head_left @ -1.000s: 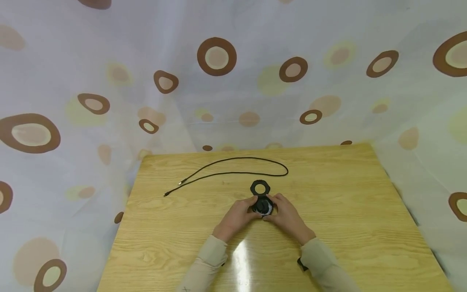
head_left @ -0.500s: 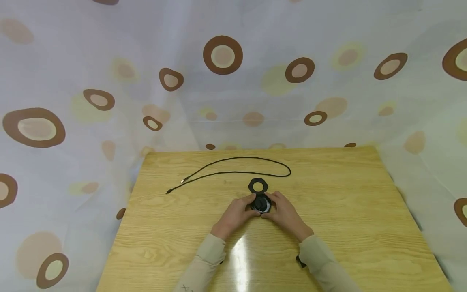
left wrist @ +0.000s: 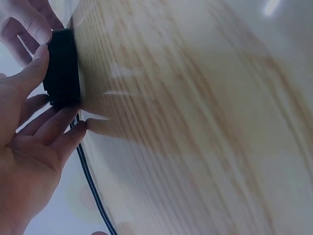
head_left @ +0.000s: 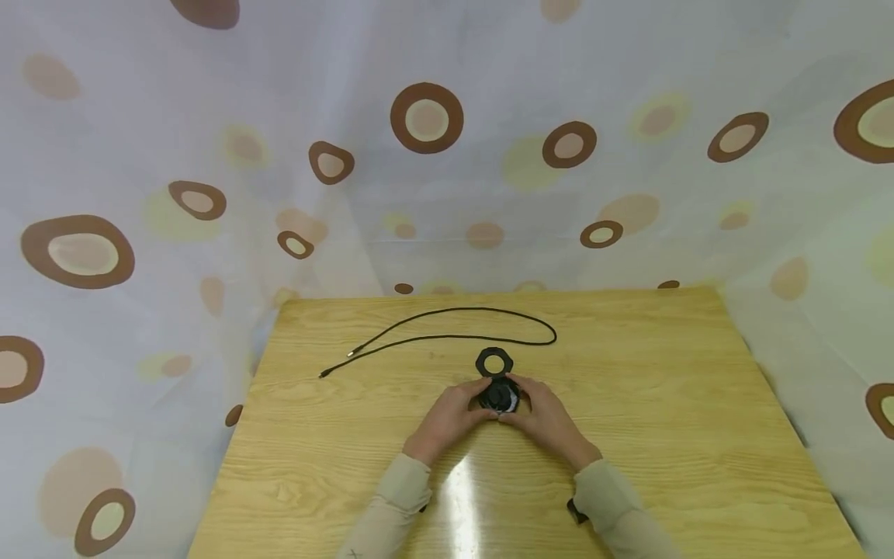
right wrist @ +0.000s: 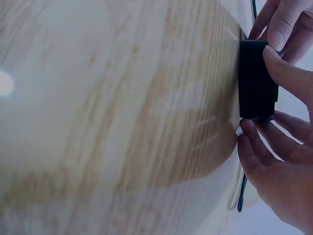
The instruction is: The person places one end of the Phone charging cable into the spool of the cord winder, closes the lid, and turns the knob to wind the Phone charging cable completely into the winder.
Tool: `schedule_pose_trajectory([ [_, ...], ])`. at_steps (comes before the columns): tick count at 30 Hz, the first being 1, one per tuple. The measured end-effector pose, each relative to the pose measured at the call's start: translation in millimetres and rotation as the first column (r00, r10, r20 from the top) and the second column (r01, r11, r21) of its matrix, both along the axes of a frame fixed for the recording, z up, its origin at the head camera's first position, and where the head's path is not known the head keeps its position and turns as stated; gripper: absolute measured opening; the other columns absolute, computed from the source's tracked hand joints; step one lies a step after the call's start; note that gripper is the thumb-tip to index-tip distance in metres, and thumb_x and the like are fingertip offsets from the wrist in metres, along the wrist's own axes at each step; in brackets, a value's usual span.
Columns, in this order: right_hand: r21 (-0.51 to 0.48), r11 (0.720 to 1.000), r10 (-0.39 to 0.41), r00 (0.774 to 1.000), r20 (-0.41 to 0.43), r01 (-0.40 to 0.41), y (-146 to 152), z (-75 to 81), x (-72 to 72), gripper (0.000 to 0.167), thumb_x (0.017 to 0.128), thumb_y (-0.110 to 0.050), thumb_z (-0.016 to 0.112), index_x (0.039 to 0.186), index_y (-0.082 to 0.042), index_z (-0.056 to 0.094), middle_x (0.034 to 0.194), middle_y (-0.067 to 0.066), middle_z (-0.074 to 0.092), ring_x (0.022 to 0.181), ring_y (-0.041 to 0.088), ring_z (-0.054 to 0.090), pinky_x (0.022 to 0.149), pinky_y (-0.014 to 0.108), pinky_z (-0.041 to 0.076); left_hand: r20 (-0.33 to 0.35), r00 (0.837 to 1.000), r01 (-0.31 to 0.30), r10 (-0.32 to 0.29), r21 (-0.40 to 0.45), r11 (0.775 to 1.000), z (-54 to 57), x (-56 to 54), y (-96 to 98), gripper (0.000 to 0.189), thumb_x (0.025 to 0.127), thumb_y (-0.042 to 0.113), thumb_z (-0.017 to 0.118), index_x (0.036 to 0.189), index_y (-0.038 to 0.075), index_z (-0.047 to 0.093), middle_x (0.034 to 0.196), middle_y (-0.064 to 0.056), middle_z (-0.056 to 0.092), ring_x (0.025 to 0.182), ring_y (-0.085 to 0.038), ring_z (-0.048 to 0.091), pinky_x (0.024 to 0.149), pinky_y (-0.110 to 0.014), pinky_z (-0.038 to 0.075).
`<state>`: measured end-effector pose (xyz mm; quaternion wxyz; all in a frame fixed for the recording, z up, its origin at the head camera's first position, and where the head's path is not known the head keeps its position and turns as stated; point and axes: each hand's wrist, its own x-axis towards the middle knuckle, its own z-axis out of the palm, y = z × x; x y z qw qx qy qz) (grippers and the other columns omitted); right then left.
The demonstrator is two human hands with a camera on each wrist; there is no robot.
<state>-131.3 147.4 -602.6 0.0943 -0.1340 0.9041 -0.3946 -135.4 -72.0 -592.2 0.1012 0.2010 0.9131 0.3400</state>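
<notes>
A small black eight-sided case point(head_left: 499, 397) sits on the wooden table, its lid point(head_left: 480, 363) folded back on the far side. That lid has a round hole in its middle. Inside the case is something dark and round with a pale patch at its edge, too small to make out. My left hand point(head_left: 449, 421) holds the case's left side between thumb and fingers; the right hand point(head_left: 547, 421) grips the opposite side the same way. In both wrist views the case wall point(left wrist: 63, 68) looks tall and plain black, with thumbs near its close edge point(right wrist: 257, 81).
Behind the case a black cable point(head_left: 447, 337) lies in a long loop, its two plug ends at the left. The wooden table point(head_left: 670, 388) meets a spotted curtain point(head_left: 482, 194) at the back and sides.
The head view has shifted slightly. Both hands stay on the case, with no clear movement of the case, its lid or the cable on the table.
</notes>
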Motion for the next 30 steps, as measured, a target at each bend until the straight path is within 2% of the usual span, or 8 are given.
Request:
schedule_pose_trajectory([
  [3, -0.007, 1.0, -0.028, 1.0, 0.002, 0.028, -0.7, -0.8, -0.2, 0.068, 0.092, -0.031, 0.084, 0.149, -0.008, 0.055, 0.14, 0.019, 0.064, 0.122, 0.034, 0.064, 0.104, 0.057, 0.053, 0.001, 1.0, 0.013, -0.013, -0.005, 1.0, -0.8, -2.9, -0.8, 0.061, 0.1, 0.034, 0.072, 0.156, 0.02, 0.054, 0.154, -0.007, 0.061, 0.142, -0.026, 0.06, 0.116, -0.042, 0.05],
  [7, -0.015, 0.999, -0.04, 0.999, -0.004, 0.04, -1.8, -0.5, -0.4, 0.059, 0.092, -0.031, 0.084, 0.141, -0.009, 0.059, 0.134, 0.016, 0.067, 0.119, 0.032, 0.063, 0.103, 0.055, 0.053, -0.019, 0.999, 0.028, -0.029, -0.03, 0.999, 0.0, -5.1, -0.8, 0.058, 0.1, 0.034, 0.072, 0.154, 0.023, 0.056, 0.155, -0.006, 0.06, 0.141, -0.027, 0.06, 0.115, -0.043, 0.051],
  [13, -0.01, 1.0, -0.02, 1.0, -0.023, 0.02, -2.6, 1.5, 0.5, 0.061, 0.092, -0.03, 0.084, 0.145, -0.009, 0.059, 0.141, 0.016, 0.064, 0.123, 0.033, 0.062, 0.105, 0.055, 0.052, -0.025, 1.0, 0.008, -0.008, -0.012, 1.0, 1.2, -4.5, 0.0, 0.051, 0.099, 0.033, 0.073, 0.146, 0.017, 0.062, 0.147, -0.007, 0.066, 0.135, -0.024, 0.064, 0.113, -0.041, 0.052],
  [17, -0.033, 0.999, -0.026, 1.0, -0.012, 0.026, -1.0, 1.4, -0.1, 0.066, 0.092, -0.03, 0.084, 0.147, -0.008, 0.055, 0.143, 0.018, 0.063, 0.125, 0.034, 0.063, 0.107, 0.056, 0.051, -0.021, 1.0, -0.011, 0.011, 0.023, 1.0, 0.6, -3.2, 1.5, 0.052, 0.099, 0.031, 0.074, 0.146, 0.013, 0.059, 0.144, -0.01, 0.067, 0.133, -0.024, 0.066, 0.113, -0.04, 0.053],
  [21, -0.061, 0.997, -0.049, 0.999, -0.011, 0.048, -0.6, 1.9, -0.3, 0.06, 0.091, -0.028, 0.085, 0.14, -0.007, 0.056, 0.139, 0.019, 0.065, 0.126, 0.036, 0.063, 0.107, 0.057, 0.051, -0.016, 1.0, -0.007, 0.007, 0.03, 1.0, 2.0, -3.4, 2.0, 0.058, 0.1, 0.03, 0.073, 0.152, 0.013, 0.055, 0.151, -0.01, 0.063, 0.139, -0.025, 0.062, 0.116, -0.042, 0.05],
  [25, -0.04, 0.997, -0.064, 0.998, -0.023, 0.063, -1.3, 2.6, 0.3, 0.053, 0.091, -0.03, 0.085, 0.134, -0.01, 0.06, 0.132, 0.016, 0.068, 0.12, 0.034, 0.062, 0.102, 0.056, 0.051, -0.016, 1.0, -0.012, 0.012, 0.015, 1.0, 2.5, -4.0, 1.4, 0.051, 0.1, 0.032, 0.073, 0.146, 0.013, 0.061, 0.147, -0.009, 0.066, 0.136, -0.024, 0.063, 0.115, -0.04, 0.051],
  [28, -0.028, 0.998, -0.054, 0.998, -0.031, 0.053, -2.1, 3.1, 0.7, 0.056, 0.091, -0.03, 0.084, 0.139, -0.011, 0.061, 0.134, 0.016, 0.068, 0.12, 0.034, 0.062, 0.103, 0.057, 0.05, 0.005, 0.999, -0.032, 0.032, 0.024, 0.999, 2.2, -3.3, 0.9, 0.049, 0.1, 0.031, 0.074, 0.142, 0.01, 0.061, 0.142, -0.011, 0.069, 0.131, -0.024, 0.066, 0.111, -0.04, 0.053],
  [30, -0.028, 0.999, -0.043, 0.999, -0.03, 0.042, -2.8, 3.2, 1.1, 0.059, 0.091, -0.03, 0.084, 0.142, -0.012, 0.061, 0.139, 0.017, 0.067, 0.122, 0.035, 0.062, 0.105, 0.058, 0.049, 0.022, 0.999, -0.043, 0.042, 0.037, 0.998, 2.1, -2.6, 0.2, 0.053, 0.1, 0.03, 0.074, 0.145, 0.008, 0.058, 0.143, -0.012, 0.068, 0.133, -0.025, 0.066, 0.112, -0.041, 0.053],
])
